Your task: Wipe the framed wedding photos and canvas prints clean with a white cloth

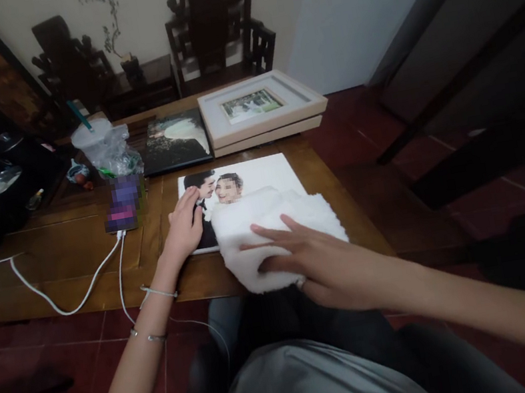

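Looking down at a low wooden table [75, 257], I have both hands on a large photo print [258, 173] that lies flat by the table's front edge, toward its right corner. My left hand [187, 226] rests open on the print's left edge, fingers spread and flat, holding nothing. My right hand [312, 261] lies palm down on a fluffy white cloth [277, 221], fingers stretched apart and pressing on it rather than closed around it. The cloth covers the lower right part of the print and hangs a little over the table's front edge, so that part of the picture is hidden. What shows above it is two people against a white ground, with a patch blurred. My hands are apart, with the cloth's left end between them.

Toward the back edge sits a stack of two pale frames [263, 109]. The top one holds a photo too small to make out. Just left of the stack lies a dark album [174, 142], its picture dim. Further left stands a crumpled clear plastic bag [108, 149] around a cup with a straw. In front of the bag a small object [124, 202] is blurred out, and a white cable [66, 313] runs from it across the table and off the left side of the view. The table's far left end is dark clutter I cannot make out. My forearms are cut off at the bottom.
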The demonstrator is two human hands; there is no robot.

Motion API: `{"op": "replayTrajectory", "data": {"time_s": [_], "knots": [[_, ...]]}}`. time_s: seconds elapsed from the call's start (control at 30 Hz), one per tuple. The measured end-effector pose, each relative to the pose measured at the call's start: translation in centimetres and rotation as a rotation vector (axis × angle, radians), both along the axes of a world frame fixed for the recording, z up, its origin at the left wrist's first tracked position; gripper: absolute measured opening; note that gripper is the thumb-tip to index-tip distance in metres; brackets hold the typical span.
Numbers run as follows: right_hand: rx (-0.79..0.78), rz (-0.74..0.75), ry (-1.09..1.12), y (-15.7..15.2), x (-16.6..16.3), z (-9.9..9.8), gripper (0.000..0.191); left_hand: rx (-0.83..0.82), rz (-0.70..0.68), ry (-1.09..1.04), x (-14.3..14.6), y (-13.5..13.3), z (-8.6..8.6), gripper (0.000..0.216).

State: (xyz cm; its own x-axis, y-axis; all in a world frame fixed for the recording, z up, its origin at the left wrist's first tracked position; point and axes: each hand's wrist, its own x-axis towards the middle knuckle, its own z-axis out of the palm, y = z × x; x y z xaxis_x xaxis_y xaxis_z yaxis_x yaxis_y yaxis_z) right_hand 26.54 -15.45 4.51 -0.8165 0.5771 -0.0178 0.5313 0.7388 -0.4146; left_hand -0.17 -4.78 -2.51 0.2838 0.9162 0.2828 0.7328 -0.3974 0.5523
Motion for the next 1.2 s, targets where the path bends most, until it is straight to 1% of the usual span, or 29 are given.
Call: {"op": "replayTrajectory", "data": {"time_s": [0.07, 0.2, 0.3, 0.37, 0.43, 0.5, 0.6, 0.7, 0.77, 0.83, 0.9, 0.97, 1.07, 1.13, 1.2], "knots": [[0.021, -0.058, 0.005, 1.7, 0.4, 0.1, 0.071, 0.003, 0.001, -0.004, 0.0, 0.0, 0.0, 0.046], [0.074, -0.185, -0.028, 7.0, 0.8, -0.3, 0.068, -0.003, 0.007, -0.015, 0.0, 0.0, -0.2, 0.045], [0.106, -0.267, -0.064, 10.3, 0.1, -0.2, 0.065, -0.023, 0.01, -0.021, 0.0, 0.0, -0.2, 0.045], [0.105, -0.301, -0.1, 11.2, -1.2, 0.2, 0.063, -0.033, 0.015, -0.03, 0.2, -0.1, 0.1, 0.044], [0.103, -0.302, -0.134, 11.1, -2.8, 0.7, 0.064, -0.028, 0.014, -0.058, 0.3, -0.3, 0.5, 0.045], [0.106, -0.235, -0.138, 10.3, -4.5, 0.9, 0.063, 0.004, 0.012, -0.114, 0.3, -0.6, 1.0, 0.05], [0.114, -0.011, -0.098, 8.4, -6.0, 0.7, 0.058, 0.068, 0.062, -0.207, 0.2, -1.0, 1.8, 0.058], [0.107, 0.19, -0.035, 6.2, -5.6, 0.5, 0.059, 0.075, 0.135, -0.245, 0.2, -1.2, 2.1, 0.061], [0.059, 0.238, 0.004, 4.8, -4.4, 0.6, 0.06, 0.066, 0.131, -0.228, 0.3, -1.2, 1.9, 0.062], [-0.008, 0.184, 0.017, 3.7, -3.0, 0.9, 0.061, 0.055, 0.078, -0.177, 0.4, -1.0, 1.6, 0.061], [-0.051, 0.057, 0.007, 3.0, -1.4, 1.3, 0.062, 0.029, 0.015, -0.115, 0.6, -0.9, 1.3, 0.059], [-0.057, -0.064, -0.014, 3.0, 0.0, 1.4, 0.064, -0.008, -0.017, -0.065, 0.7, -0.8, 1.1, 0.054], [-0.015, -0.174, -0.041, 4.5, 1.8, 1.0, 0.063, -0.037, -0.021, -0.014, 0.7, -0.9, 1.0, 0.048], [0.025, -0.257, -0.044, 6.3, 2.6, 0.7, 0.061, -0.039, -0.025, 0.01, 0.7, -0.9, 1.0, 0.047], [0.051, -0.346, -0.023, 8.2, 2.7, 0.6, 0.059, -0.032, -0.032, 0.025, 0.7, -1.0, 1.1, 0.045]]}}
